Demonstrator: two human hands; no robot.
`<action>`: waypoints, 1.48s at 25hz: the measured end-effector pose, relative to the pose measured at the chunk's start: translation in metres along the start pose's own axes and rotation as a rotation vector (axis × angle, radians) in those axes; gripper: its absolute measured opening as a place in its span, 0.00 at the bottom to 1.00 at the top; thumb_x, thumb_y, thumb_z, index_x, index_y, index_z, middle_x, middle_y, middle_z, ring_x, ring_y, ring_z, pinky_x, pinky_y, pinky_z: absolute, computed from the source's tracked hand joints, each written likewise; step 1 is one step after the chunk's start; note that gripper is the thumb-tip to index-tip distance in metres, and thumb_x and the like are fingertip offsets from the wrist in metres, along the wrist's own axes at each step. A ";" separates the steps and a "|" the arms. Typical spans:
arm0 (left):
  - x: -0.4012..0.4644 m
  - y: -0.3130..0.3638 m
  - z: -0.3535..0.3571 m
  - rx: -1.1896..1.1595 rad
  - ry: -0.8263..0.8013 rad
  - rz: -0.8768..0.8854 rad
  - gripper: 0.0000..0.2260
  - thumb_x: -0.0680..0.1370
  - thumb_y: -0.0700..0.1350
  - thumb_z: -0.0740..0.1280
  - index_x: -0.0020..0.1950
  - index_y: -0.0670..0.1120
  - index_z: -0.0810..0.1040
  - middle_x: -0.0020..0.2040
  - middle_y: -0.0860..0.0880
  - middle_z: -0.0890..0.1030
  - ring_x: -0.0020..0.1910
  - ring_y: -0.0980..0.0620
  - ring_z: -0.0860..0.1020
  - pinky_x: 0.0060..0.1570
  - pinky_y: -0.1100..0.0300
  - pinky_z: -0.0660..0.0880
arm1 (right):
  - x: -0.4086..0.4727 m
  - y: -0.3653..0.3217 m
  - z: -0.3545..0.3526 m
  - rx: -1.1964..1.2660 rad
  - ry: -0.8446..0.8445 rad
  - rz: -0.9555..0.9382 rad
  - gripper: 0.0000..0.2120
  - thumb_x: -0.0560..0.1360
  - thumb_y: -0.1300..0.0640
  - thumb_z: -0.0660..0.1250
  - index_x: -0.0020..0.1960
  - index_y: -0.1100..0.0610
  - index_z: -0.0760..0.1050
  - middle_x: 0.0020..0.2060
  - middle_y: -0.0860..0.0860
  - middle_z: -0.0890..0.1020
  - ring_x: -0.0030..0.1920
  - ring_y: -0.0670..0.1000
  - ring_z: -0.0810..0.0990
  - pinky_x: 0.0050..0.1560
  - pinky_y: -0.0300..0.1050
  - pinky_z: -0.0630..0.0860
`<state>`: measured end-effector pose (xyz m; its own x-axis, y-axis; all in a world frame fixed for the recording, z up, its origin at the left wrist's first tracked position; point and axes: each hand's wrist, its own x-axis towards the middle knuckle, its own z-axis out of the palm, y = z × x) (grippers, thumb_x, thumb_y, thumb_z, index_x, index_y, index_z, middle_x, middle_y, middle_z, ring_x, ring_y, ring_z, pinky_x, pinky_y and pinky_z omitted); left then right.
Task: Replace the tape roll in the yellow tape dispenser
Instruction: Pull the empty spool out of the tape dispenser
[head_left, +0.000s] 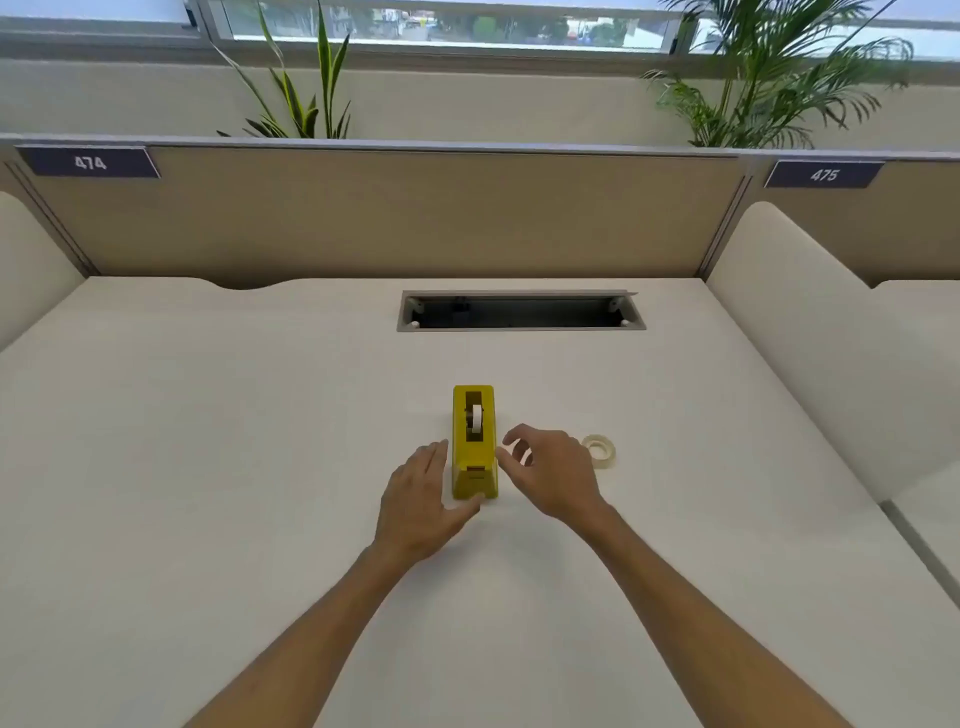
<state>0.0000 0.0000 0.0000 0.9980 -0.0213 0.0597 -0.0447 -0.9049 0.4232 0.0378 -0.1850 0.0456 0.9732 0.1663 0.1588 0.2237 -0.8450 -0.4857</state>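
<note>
Bare forearms reach in from the near edge of the cream-white tabletop (208, 467), one from each side. The left hand (421, 506) lies open and flat, fingers together, its thumb tip touching the near end of the yellow tape dispenser (474, 441); it grips nothing. The right hand (550, 475) is loosely open with fingers curled, just beside the dispenser's right flank, and it too holds nothing; whether a fingertip touches the yellow side cannot be told.

The dispenser stands upright near the middle of the tabletop, lengthwise toward the far edge, cutter end nearest the person. A small white roll (475, 418) sits in its slot. Just past the right hand, a spare tape roll (600, 451) lies flat on the tabletop, partly hidden by the knuckles and apart from the dispenser.

Farther back, an open cable tray (519, 312) is set into the tabletop near its far edge. Behind it rises a tan partition (389, 218) with number plates 474 (91, 162) and 475 (824, 174), and potted plants (779, 78) stand beneath a window.
</note>
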 end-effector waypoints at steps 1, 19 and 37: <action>-0.001 0.001 0.003 -0.014 0.000 -0.010 0.40 0.73 0.68 0.62 0.78 0.47 0.58 0.77 0.47 0.63 0.76 0.48 0.62 0.72 0.52 0.61 | 0.000 0.000 0.002 0.012 -0.012 0.002 0.13 0.75 0.41 0.63 0.52 0.47 0.79 0.38 0.41 0.84 0.39 0.45 0.82 0.43 0.46 0.80; 0.009 -0.007 0.041 -0.038 0.035 -0.059 0.43 0.72 0.72 0.56 0.77 0.44 0.58 0.78 0.48 0.62 0.78 0.51 0.56 0.76 0.50 0.52 | 0.050 -0.009 0.021 -0.118 -0.115 -0.144 0.23 0.75 0.45 0.66 0.68 0.51 0.71 0.65 0.48 0.75 0.56 0.52 0.79 0.47 0.48 0.77; 0.011 -0.012 0.047 -0.022 0.041 -0.026 0.44 0.72 0.73 0.48 0.78 0.45 0.57 0.78 0.49 0.61 0.78 0.51 0.55 0.76 0.51 0.50 | 0.073 -0.013 0.024 -0.250 -0.160 -0.207 0.22 0.75 0.46 0.68 0.66 0.53 0.74 0.64 0.50 0.74 0.49 0.54 0.81 0.40 0.43 0.71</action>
<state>0.0134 -0.0093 -0.0467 0.9962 0.0198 0.0849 -0.0201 -0.8952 0.4452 0.1077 -0.1495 0.0428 0.9090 0.4079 0.0862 0.4165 -0.8798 -0.2291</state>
